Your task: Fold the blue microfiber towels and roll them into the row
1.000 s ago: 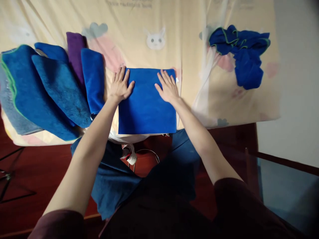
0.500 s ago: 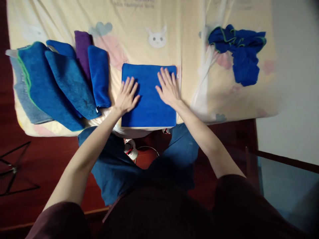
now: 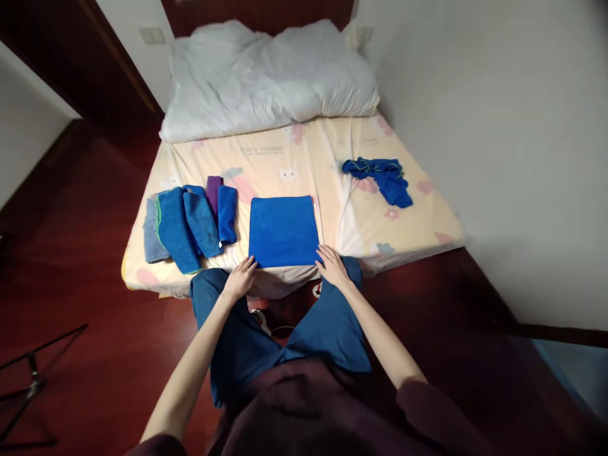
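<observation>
A blue towel (image 3: 284,231) lies flat and square on the bed, its near edge along the mattress edge. At its near left corner is my left hand (image 3: 241,277), fingers closed on the cloth. My right hand (image 3: 331,266) holds the near right corner in the same way, fingers bent over the edge. Both thumbs are mostly hidden.
Left of the towel lie rolled or folded cloths: a blue one (image 3: 227,214), a purple one (image 3: 213,193), a green-edged blue one (image 3: 175,228) and a grey one (image 3: 154,231). Crumpled blue cloth (image 3: 394,190) lies right. A white quilt (image 3: 270,79) lies at the back.
My hands have moved from flat on the towel's middle and upper right to its two near corners. The view has tilted up, showing the quilt and walls.
</observation>
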